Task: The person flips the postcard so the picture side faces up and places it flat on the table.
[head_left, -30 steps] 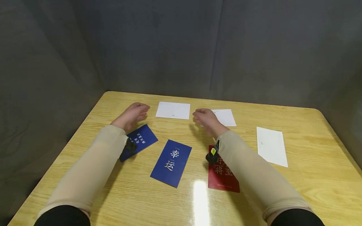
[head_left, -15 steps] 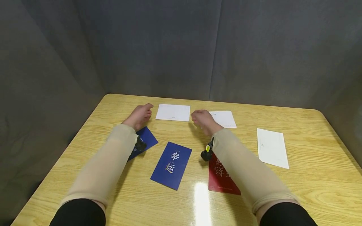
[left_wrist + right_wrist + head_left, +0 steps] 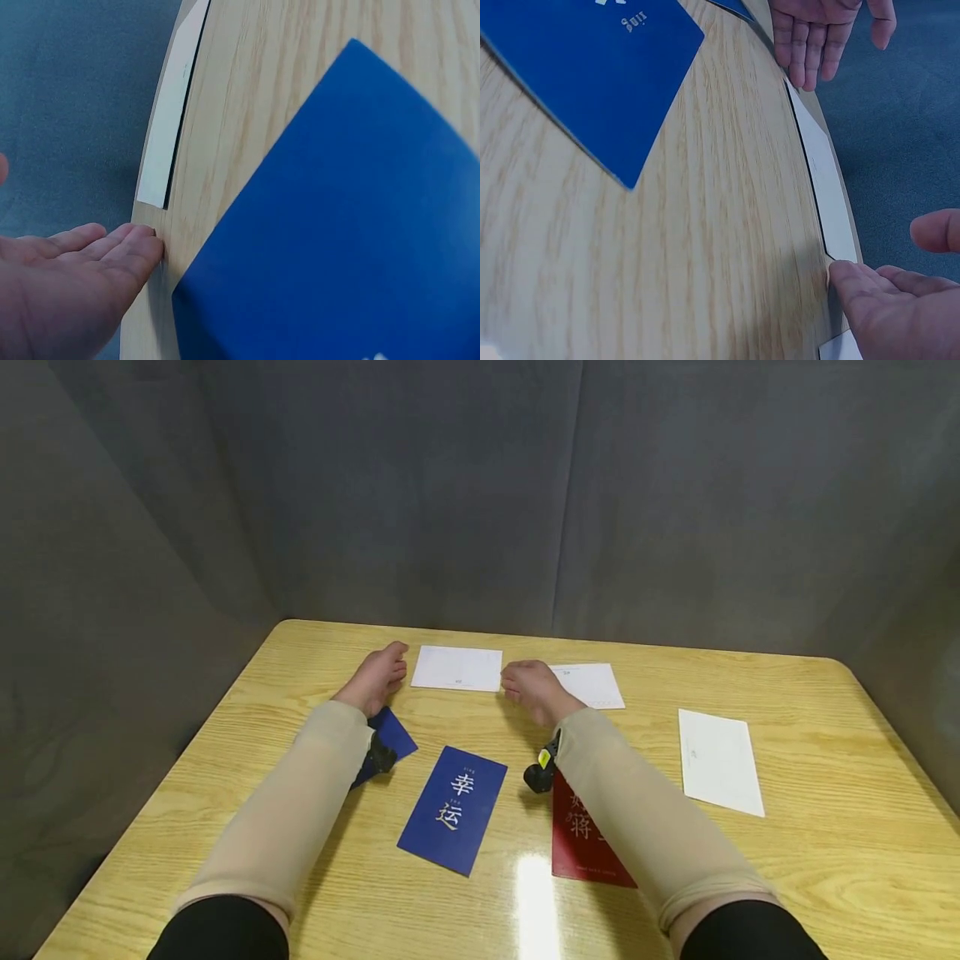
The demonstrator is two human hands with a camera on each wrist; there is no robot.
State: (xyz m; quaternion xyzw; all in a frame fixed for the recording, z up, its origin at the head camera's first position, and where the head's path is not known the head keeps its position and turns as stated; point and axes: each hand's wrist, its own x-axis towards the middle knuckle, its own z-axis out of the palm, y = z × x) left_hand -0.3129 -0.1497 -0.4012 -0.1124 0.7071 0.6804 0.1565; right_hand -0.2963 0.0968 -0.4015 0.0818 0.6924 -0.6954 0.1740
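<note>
A white card (image 3: 456, 668) lies flat at the back of the table, between my two hands. My left hand (image 3: 378, 677) is off its left end, fingers extended and close to that edge in the left wrist view. My right hand (image 3: 536, 689) has its fingertips right at the card's other end, as the right wrist view shows, with the thumb held apart. Neither hand grips anything. Under the left wrist a blue card (image 3: 396, 737) is partly hidden. The right forearm covers part of a red card (image 3: 585, 852) with white characters.
A blue card with characters (image 3: 453, 810) lies at the middle of the wooden table (image 3: 360, 893). Behind the right hand is a second white card (image 3: 590, 685), and another white card (image 3: 722, 762) lies farther right. A dark grey curtain (image 3: 420, 493) hangs beyond the back edge.
My left hand has moved right, nearer the white card's left end. The right hand has shifted slightly left to its other end. The cards keep their places while the head view tilts slightly.
</note>
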